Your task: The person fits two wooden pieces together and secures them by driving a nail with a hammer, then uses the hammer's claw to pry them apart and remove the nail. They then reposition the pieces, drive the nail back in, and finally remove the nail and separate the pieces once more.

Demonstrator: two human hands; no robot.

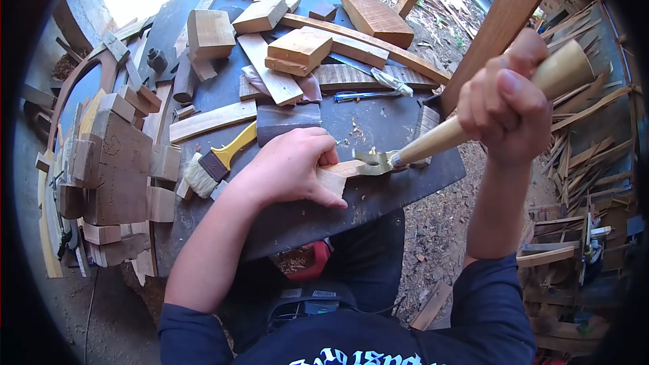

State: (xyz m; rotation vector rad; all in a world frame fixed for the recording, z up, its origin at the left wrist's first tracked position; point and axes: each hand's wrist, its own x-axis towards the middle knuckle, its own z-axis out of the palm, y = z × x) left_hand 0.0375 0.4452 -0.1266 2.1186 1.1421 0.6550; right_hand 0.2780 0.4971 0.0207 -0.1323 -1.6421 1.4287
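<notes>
My right hand [506,98] is closed around the thick, tapered wooden handle of a small hand adze [433,138], near the handle's wide end. The adze's metal head [376,161] is down at the far end of a small light wood block [336,177]. That block lies on the dark worktable [270,233] near its front edge, and my left hand [297,165] grips it from the left, thumb along the near side. Pale wood chips [355,136] lie scattered just beyond the block.
A yellow-handled paintbrush [230,152] lies left of my left hand. Wood blocks [299,51], strips and a blue pen [365,96] cover the table's far side. A large wooden piece with blocks attached [122,162] stands at left. A wooden post [497,34] rises at right, beside heaped scrap wood [574,155].
</notes>
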